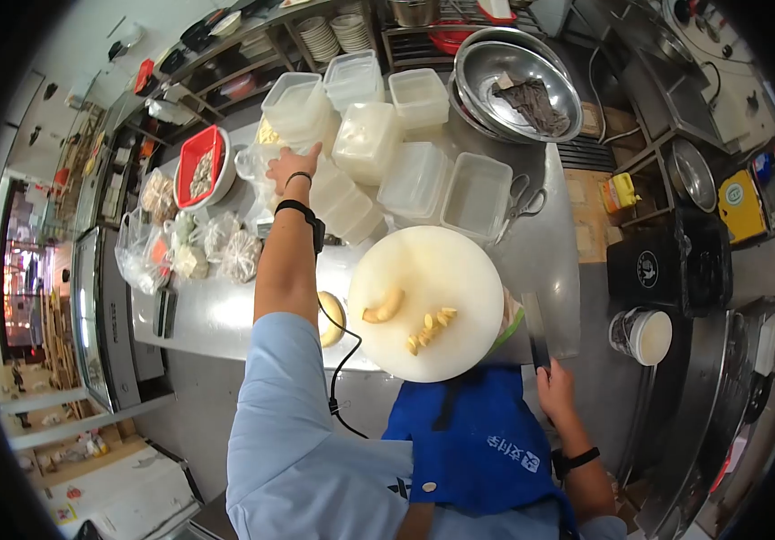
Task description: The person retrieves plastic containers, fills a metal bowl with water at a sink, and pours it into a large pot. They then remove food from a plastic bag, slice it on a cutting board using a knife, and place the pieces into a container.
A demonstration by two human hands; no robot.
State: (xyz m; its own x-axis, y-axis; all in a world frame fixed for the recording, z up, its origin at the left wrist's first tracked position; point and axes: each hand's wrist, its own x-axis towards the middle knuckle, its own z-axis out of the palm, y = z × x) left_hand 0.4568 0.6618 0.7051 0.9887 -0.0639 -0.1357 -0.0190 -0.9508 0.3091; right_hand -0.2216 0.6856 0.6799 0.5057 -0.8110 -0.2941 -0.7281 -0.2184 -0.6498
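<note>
My right hand [557, 389] is closed around the handle of a kitchen knife [536, 326], its blade pointing away from me beside the round white cutting board [459, 261]. On the board lie a curved yellowish piece [384, 307] that looks like ginger and a short row of cut pieces [430, 330]. Stretched far forward, my left hand [294, 167] has its fingers spread at a clear plastic container [255, 167] on the left of the table. Whether the fingertips grip it I cannot tell.
Several translucent plastic boxes [367, 142] stand behind the board, with scissors [522, 202] to their right. Steel bowls [518, 90] are at the back right. A red basket [202, 166] and bagged food [191, 256] sit on the left. A cable [342, 360] hangs by my left arm.
</note>
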